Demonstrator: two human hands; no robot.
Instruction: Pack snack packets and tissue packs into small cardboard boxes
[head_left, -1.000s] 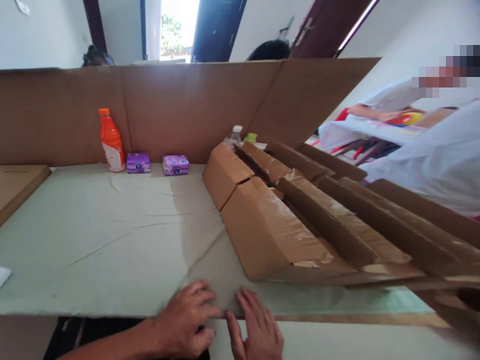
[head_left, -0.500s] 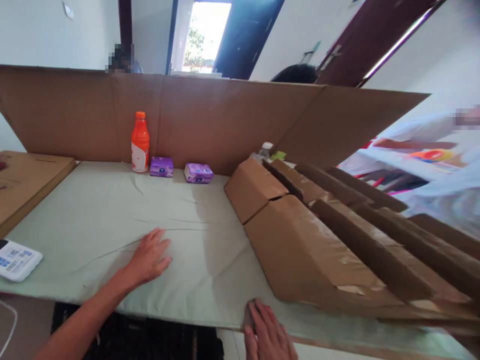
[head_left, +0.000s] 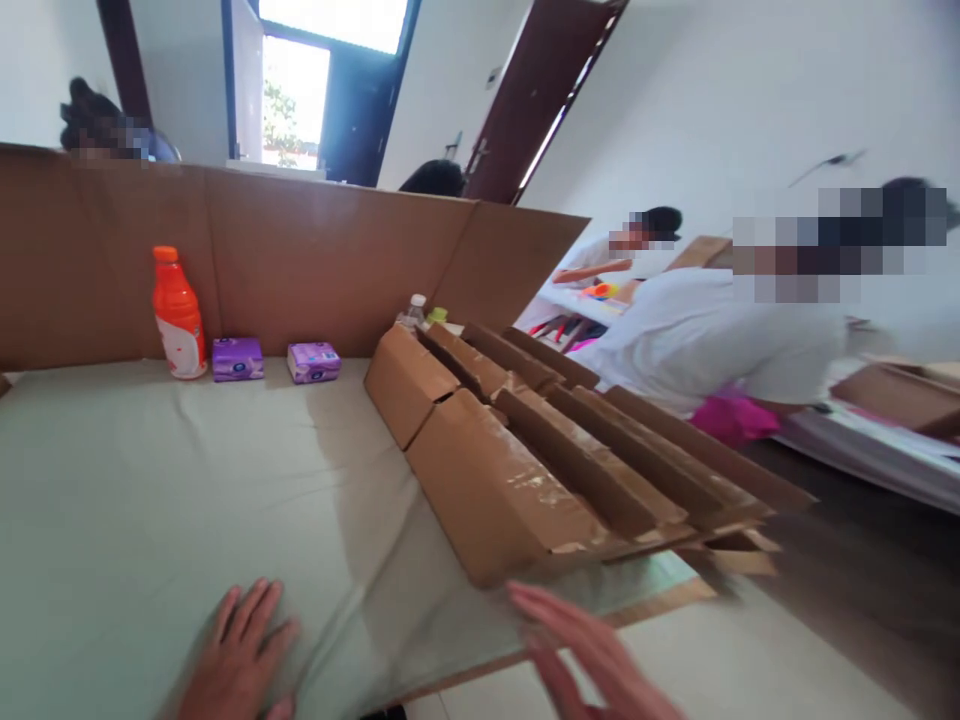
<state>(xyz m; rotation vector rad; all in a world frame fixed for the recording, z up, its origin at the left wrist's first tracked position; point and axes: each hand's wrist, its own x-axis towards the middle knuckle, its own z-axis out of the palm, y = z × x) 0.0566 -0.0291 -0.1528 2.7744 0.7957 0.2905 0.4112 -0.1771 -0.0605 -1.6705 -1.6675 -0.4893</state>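
Note:
My left hand (head_left: 238,655) rests palm down on the pale green cloth (head_left: 135,480) that covers the table, its fingers spread and holding nothing. My right hand (head_left: 577,650), a little blurred, is held over the table's front edge with fingers stretched out and apart. Just beyond its fingertips lies the near corner of a slotted cardboard rack (head_left: 480,490). An orange bottle (head_left: 178,315) stands at the back left, and to its right are two purple tissue packs, one (head_left: 238,360) beside the bottle and another (head_left: 314,362) farther right.
A tall cardboard panel (head_left: 322,250) closes off the table's back. Behind the rack a clear bottle (head_left: 415,310) and something green (head_left: 436,316) peek out. People in white shirts (head_left: 690,330) sit to the right, by other tables. A cardboard box (head_left: 896,395) is at the far right.
The view has swung to the right, bringing more of the co-workers into sight. My right hand has lifted from the table edge toward the rack's near corner. The left hand stays spread.

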